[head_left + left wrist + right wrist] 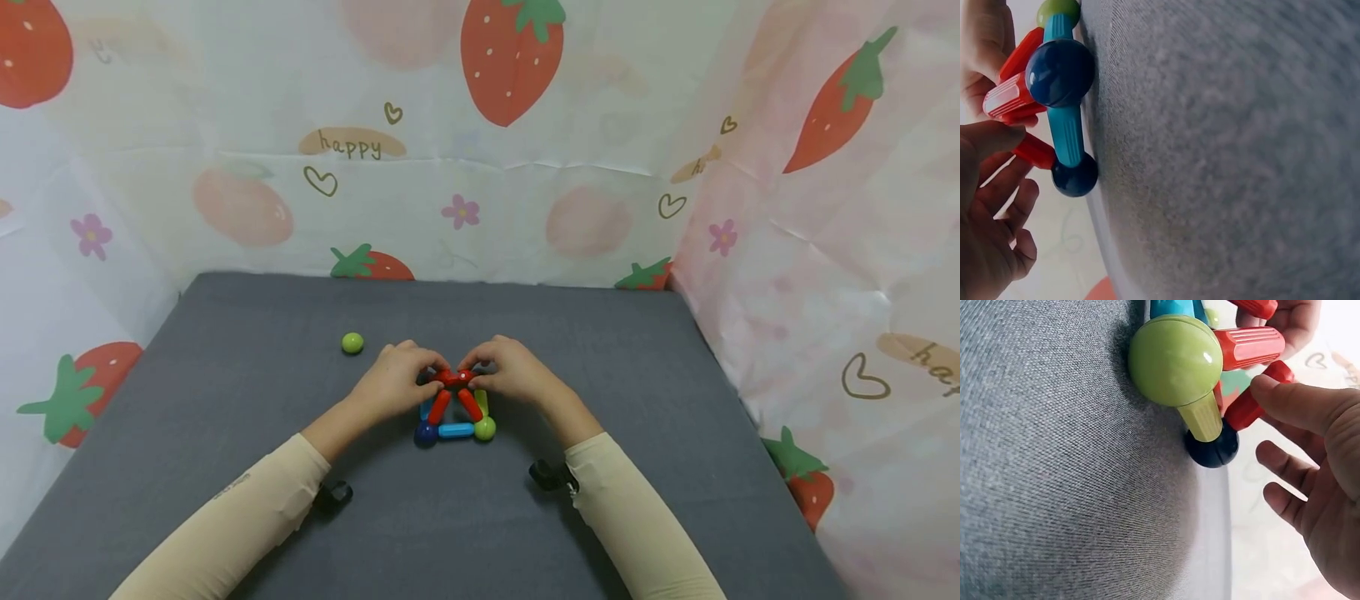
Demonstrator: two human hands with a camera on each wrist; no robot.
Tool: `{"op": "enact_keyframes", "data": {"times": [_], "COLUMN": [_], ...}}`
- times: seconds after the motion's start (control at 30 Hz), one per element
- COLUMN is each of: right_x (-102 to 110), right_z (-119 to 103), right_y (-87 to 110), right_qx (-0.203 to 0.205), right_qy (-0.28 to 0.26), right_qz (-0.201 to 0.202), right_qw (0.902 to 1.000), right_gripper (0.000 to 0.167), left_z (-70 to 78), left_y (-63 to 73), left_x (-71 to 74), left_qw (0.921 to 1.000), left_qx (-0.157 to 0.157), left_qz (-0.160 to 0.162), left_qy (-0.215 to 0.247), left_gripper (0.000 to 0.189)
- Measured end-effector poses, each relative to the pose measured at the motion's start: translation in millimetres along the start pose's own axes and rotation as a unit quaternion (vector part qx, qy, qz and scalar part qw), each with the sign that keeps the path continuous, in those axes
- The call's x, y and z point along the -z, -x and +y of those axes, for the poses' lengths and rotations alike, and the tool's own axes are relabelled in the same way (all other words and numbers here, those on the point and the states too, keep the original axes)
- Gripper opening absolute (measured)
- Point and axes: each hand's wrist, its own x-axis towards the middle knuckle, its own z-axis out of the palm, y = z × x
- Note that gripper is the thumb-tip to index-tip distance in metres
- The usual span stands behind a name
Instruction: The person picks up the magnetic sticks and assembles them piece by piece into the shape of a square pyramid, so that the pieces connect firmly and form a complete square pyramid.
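A magnetic stick-and-ball frame stands on the cloth between both hands. Its near side shows a dark blue ball (426, 433), a light blue rod (456, 430) and a green ball (484, 428). Two red rods slope up from these near balls. At the frame's far left, my left hand (397, 379) pinches a red rod (1034, 150) that rises from another dark blue ball (1075, 175). Opposite it, my right hand (517, 372) pinches a red rod (1249, 406) above a dark blue ball (1213, 449). The rods' upper ends come close together between the fingertips.
A loose green ball (352, 342) lies on the grey cloth-covered table (262, 350), beyond the left hand. Strawberry-printed curtains (480, 208) enclose the back and both sides. Black wrist devices (551, 475) hang under the forearms.
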Motion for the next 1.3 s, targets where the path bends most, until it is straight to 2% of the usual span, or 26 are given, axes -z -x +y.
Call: {"op": "enact_keyframes", "data": {"times": [0.3,0.6,0.87,1.3], "right_x": [-2,-5,-6,-6], "right_z": [-1,-1,0,1], "right_y": [-0.4,2.2,2.2,2.8], "right_qx": [0.025,0.027,0.030,0.030], "right_qy": [0.038,0.041,0.035,0.021], "right_qz": [-0.001,0.005,0.008,0.005], "right_qw": [0.9990,0.9988,0.9989,0.9993], "right_gripper": [0.023,0.022,0.022,0.022], "left_z": [3.6,4.2,3.2,-8.3], "left_y": [1.7,-0.8,0.5,-0.5], "left_x": [-0.5,-7.1,-3.8,-2.6], "left_qw": [0.9999,0.9994,0.9996,0.9995], "left_qx": [0.001,0.010,-0.001,-0.030], "left_qz": [0.007,0.015,0.015,-0.001], "left_qy": [-0.008,-0.030,-0.023,-0.007], "left_gripper": [0.018,0.018,0.018,0.018]}}
